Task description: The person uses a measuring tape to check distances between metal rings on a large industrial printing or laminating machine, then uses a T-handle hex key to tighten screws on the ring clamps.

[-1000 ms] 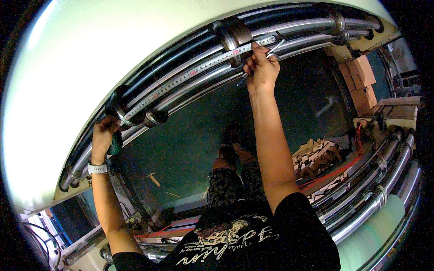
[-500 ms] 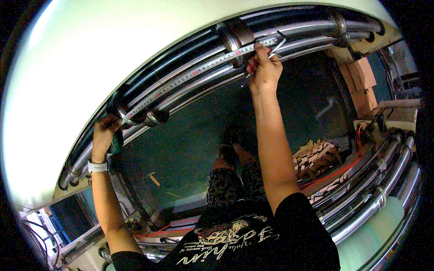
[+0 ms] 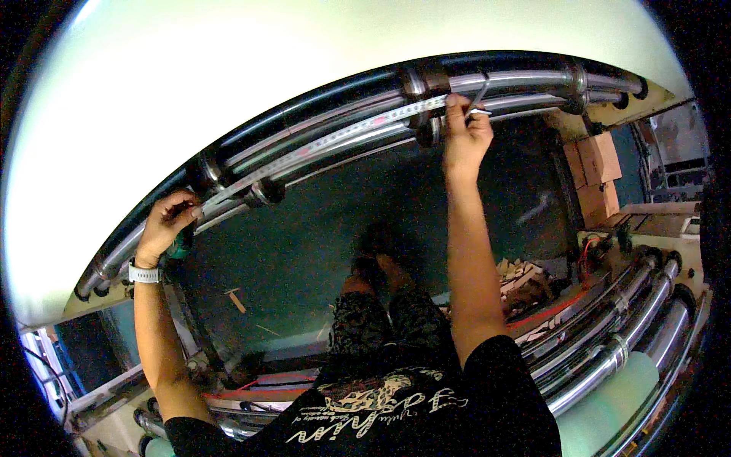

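A pale tape measure blade (image 3: 304, 151) is stretched along the shiny metal bars (image 3: 343, 145), between my two hands. My left hand (image 3: 164, 226) is closed at the blade's left end, thumb against it, beside a dark collar; the dark green tape case (image 3: 183, 244) partly shows below that hand. At the other end, my right hand (image 3: 466, 141) pinches the blade just right of another collar (image 3: 426, 80). A thin bent metal rod, like a hex key (image 3: 481, 93), sticks up from the right fingers. The blade's markings are blurred.
A large white curved surface (image 3: 304, 30) rises beyond the bars. Stacked cardboard boxes (image 3: 598, 175) stand at the right, above a pile of cardboard scraps (image 3: 521, 282). More metal rollers (image 3: 609, 358) and a pale green roll (image 3: 609, 400) lie at the lower right.
The view has shifted, with the bars lower in the picture. My left hand sits slightly farther left of its collar. The blade no longer sticks out past my right fingers.
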`<action>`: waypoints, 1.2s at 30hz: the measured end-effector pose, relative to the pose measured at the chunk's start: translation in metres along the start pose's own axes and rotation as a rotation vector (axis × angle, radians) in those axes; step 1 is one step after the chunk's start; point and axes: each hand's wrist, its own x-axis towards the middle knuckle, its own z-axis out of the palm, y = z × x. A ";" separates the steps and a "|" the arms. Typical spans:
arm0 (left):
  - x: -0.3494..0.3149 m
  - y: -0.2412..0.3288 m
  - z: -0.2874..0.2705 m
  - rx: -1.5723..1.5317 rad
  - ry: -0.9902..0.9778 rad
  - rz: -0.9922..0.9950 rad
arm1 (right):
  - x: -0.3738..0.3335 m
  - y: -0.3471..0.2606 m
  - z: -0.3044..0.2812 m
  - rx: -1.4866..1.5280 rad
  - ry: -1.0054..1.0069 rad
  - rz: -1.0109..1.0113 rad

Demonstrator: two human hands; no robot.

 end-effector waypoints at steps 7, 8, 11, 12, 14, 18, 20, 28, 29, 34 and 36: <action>-0.001 -0.014 0.008 -0.034 0.092 0.033 | -0.011 0.015 0.014 0.033 -0.060 -0.040; 0.001 -0.016 0.008 0.084 0.114 0.133 | -0.009 0.019 0.011 0.048 -0.062 -0.019; 0.001 -0.017 0.012 0.169 0.160 0.223 | -0.011 0.011 0.014 -0.042 -0.022 -0.004; 0.005 -0.014 0.012 0.180 0.149 0.256 | -0.013 0.008 0.013 -0.037 -0.011 0.042; 0.016 -0.023 0.017 0.125 0.155 0.282 | -0.014 -0.002 0.010 0.043 -0.059 0.120; 0.019 -0.029 0.021 0.284 0.227 0.259 | -0.003 0.014 0.007 0.065 -0.105 -0.105; 0.014 -0.021 0.022 0.392 0.250 0.191 | -0.006 0.009 0.006 0.069 -0.164 -0.020; 0.016 -0.009 0.027 0.450 0.290 0.099 | -0.008 0.001 0.012 0.048 -0.135 0.035; 0.016 -0.006 0.027 0.459 0.277 0.078 | -0.009 0.000 0.013 0.055 -0.138 0.036; 0.019 -0.017 0.029 0.465 0.321 0.172 | -0.005 0.001 0.007 0.038 -0.176 0.053; 0.019 -0.021 0.029 0.468 0.340 0.171 | -0.005 0.001 0.007 0.034 -0.183 0.061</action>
